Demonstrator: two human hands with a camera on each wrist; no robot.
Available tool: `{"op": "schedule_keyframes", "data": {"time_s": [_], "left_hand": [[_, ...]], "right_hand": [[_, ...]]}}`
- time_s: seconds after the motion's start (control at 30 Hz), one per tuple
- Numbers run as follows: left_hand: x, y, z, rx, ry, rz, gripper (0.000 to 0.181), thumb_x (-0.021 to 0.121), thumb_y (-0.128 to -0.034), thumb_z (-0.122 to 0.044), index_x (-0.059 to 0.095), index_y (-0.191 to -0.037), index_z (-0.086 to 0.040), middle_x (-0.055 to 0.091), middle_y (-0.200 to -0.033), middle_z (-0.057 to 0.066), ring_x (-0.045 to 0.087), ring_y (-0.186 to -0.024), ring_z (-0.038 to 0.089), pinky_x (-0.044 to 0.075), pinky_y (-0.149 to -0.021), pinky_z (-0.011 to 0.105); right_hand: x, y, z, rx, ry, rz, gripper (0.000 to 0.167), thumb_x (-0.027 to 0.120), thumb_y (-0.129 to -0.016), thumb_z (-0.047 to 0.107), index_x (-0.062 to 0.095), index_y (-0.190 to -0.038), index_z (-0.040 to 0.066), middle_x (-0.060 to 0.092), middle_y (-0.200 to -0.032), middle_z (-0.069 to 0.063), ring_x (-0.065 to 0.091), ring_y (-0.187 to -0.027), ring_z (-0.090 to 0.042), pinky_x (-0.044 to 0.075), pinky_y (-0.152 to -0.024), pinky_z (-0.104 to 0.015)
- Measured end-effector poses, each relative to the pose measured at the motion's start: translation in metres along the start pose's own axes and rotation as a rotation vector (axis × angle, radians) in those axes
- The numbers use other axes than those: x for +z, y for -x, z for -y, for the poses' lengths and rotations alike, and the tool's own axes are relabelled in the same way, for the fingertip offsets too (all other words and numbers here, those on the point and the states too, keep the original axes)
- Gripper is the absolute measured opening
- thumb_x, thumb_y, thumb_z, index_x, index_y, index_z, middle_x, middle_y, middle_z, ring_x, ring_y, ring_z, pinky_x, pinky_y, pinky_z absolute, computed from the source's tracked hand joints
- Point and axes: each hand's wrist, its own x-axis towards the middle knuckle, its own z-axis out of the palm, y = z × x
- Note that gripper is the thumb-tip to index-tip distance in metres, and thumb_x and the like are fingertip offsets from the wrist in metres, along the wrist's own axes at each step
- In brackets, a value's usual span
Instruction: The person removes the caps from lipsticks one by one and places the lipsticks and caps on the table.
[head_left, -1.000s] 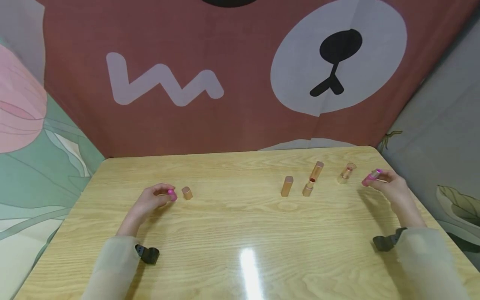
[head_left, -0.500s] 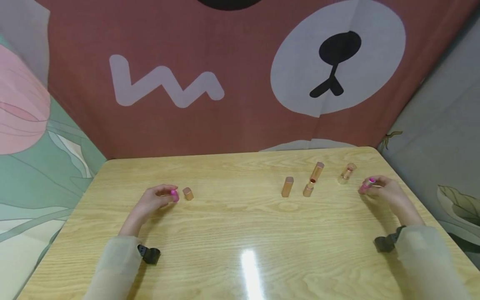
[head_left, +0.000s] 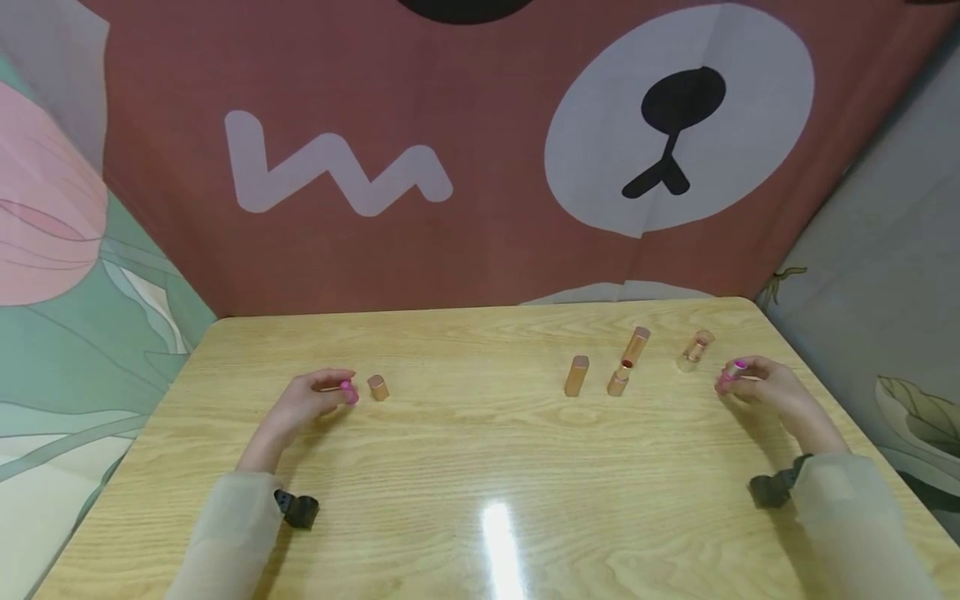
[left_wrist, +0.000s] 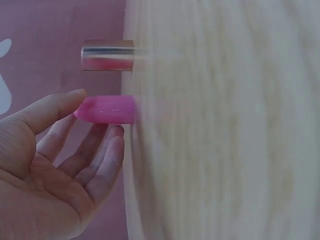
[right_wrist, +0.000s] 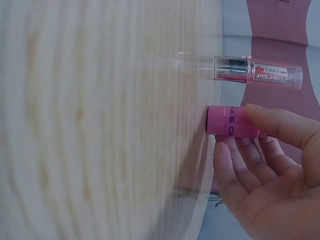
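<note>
On the table's left side, my left hand (head_left: pixel 302 407) pinches a pink lipstick cap (left_wrist: pixel 107 110) by its top, its lower end at the tabletop. Just right of it stands a short gold cap (head_left: pixel 378 387). At the far right, my right hand (head_left: pixel 783 402) holds a pink lipstick tube (right_wrist: pixel 227 121) with dark lettering, its base down at the table; a silver collar and magenta tip show at the top in the head view. A clear-cased lipstick (right_wrist: pixel 267 72) with "avocado" on its label stands beside it, apart from the fingers.
Right of centre on the wooden table (head_left: pixel 450 450) stand a gold tube (head_left: pixel 577 377), an uncapped gold lipstick (head_left: pixel 618 382) and, behind it, another gold tube (head_left: pixel 637 343). A bear-print cloth (head_left: pixel 480 250) hangs along the back edge.
My right hand has lowered the pink lipstick tube toward the table and slightly left. The left hand stays almost in place with the pink cap. The head view has shifted a little.
</note>
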Motion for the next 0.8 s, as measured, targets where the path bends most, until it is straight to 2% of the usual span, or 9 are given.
{"op": "schedule_keyframes", "data": {"time_s": [0.07, 0.2, 0.3, 0.47, 0.53, 0.67, 0.8], "left_hand": [[-0.001, 0.001, -0.001, -0.011, -0.007, -0.013, 0.051, 0.063, -0.0928, -0.021, 0.048, -0.136, 0.002, 0.056, -0.132, 0.024, 0.058, -0.112, 0.019, 0.050, -0.094, 0.035], [-0.005, 0.005, -0.007, -0.014, -0.028, -0.051, 0.051, 0.059, -0.0945, -0.021, 0.046, -0.138, 0.002, 0.049, -0.139, 0.025, 0.052, -0.123, 0.033, 0.048, -0.094, 0.035], [-0.008, 0.009, -0.017, -0.014, -0.016, -0.083, 0.051, 0.055, -0.0967, -0.022, 0.043, -0.141, 0.001, 0.045, -0.144, 0.024, 0.048, -0.128, 0.037, 0.044, -0.102, 0.041], [-0.006, 0.009, -0.036, -0.005, 0.051, -0.139, 0.053, 0.053, -0.0981, -0.026, 0.039, -0.144, -0.003, 0.041, -0.148, 0.020, 0.045, -0.132, 0.036, 0.036, -0.111, 0.048], [-0.002, 0.008, -0.046, 0.005, 0.076, -0.171, 0.051, 0.054, -0.0981, -0.024, 0.040, -0.144, -0.004, 0.041, -0.148, 0.018, 0.045, -0.133, 0.033, 0.036, -0.112, 0.046], [0.013, 0.005, -0.069, 0.044, 0.125, -0.236, 0.046, 0.055, -0.0973, -0.020, 0.046, -0.140, -0.006, 0.048, -0.144, 0.014, 0.049, -0.131, 0.028, 0.042, -0.108, 0.036], [0.038, -0.003, -0.089, 0.085, 0.175, -0.219, 0.042, 0.057, -0.0962, -0.019, 0.051, -0.136, -0.007, 0.053, -0.140, 0.012, 0.052, -0.128, 0.026, 0.047, -0.098, 0.029]], "right_hand": [[0.000, 0.000, -0.001, -0.010, -0.025, 0.006, 0.038, 0.062, -0.093, 0.020, 0.045, -0.116, -0.006, 0.055, -0.086, 0.029, 0.055, -0.081, 0.015, 0.044, -0.070, -0.008], [-0.001, 0.001, -0.002, -0.001, -0.012, 0.013, 0.048, 0.059, -0.095, 0.024, 0.040, -0.125, -0.009, 0.054, -0.089, 0.030, 0.052, -0.083, 0.017, 0.041, -0.071, -0.007], [-0.002, 0.001, -0.004, 0.015, 0.016, 0.018, 0.057, 0.059, -0.095, 0.029, 0.037, -0.132, -0.009, 0.055, -0.089, 0.030, 0.051, -0.084, 0.019, 0.041, -0.071, -0.007], [-0.003, 0.003, -0.005, 0.011, -0.008, 0.021, 0.054, 0.061, -0.094, 0.029, 0.041, -0.128, -0.008, 0.054, -0.088, 0.033, 0.050, -0.084, 0.020, 0.040, -0.070, -0.006], [-0.003, 0.002, -0.006, 0.002, -0.032, 0.024, 0.049, 0.061, -0.094, 0.026, 0.044, -0.125, -0.007, 0.054, -0.089, 0.033, 0.050, -0.085, 0.020, 0.041, -0.072, -0.005], [-0.004, 0.002, -0.007, -0.022, -0.071, 0.022, 0.028, 0.063, -0.093, 0.021, 0.054, -0.114, 0.005, 0.054, -0.091, 0.033, 0.050, -0.086, 0.019, 0.042, -0.073, -0.004], [-0.005, 0.002, -0.010, -0.026, -0.070, 0.025, 0.021, 0.064, -0.093, 0.022, 0.056, -0.109, 0.011, 0.053, -0.091, 0.034, 0.050, -0.087, 0.018, 0.042, -0.073, -0.004]]}}
